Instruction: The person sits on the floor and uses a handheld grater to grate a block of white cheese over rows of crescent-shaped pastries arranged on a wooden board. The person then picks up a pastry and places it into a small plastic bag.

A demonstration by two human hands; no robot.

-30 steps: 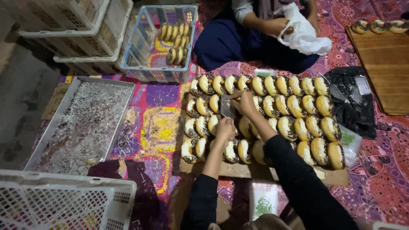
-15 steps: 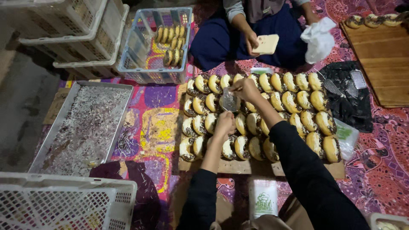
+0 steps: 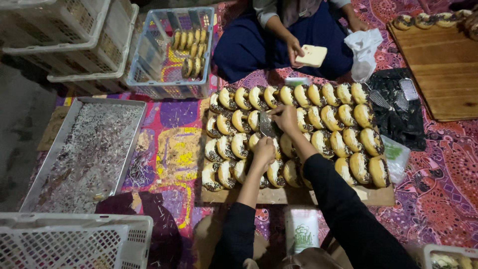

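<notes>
Rows of split buns [image 3: 343, 144] stood on a wooden board [image 3: 298, 195] on the floor mat. The left hand [image 3: 263, 153] closed on one bun [image 3: 255, 143]; the right hand [image 3: 286, 118] pinched a metal spatula [image 3: 267, 124] above it. Most buns appeared already filled; a few stood packed in the blue crate [image 3: 149, 74].

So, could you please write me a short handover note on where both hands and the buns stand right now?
Left hand: resting on a bun in the middle rows, fingers curled over it; whether it grips is unclear.
Right hand: holds a small metal scraper over the same rows.
Buns: four rows standing on edge on the wooden board, dark sprinkle coating showing on their rims.
Sprinkle tray: left of the board.
Blue crate: holds a few buns, far left.
Another person opposite holds a pale flat piece.
Done or left: cannot tell bun by bun.
</notes>
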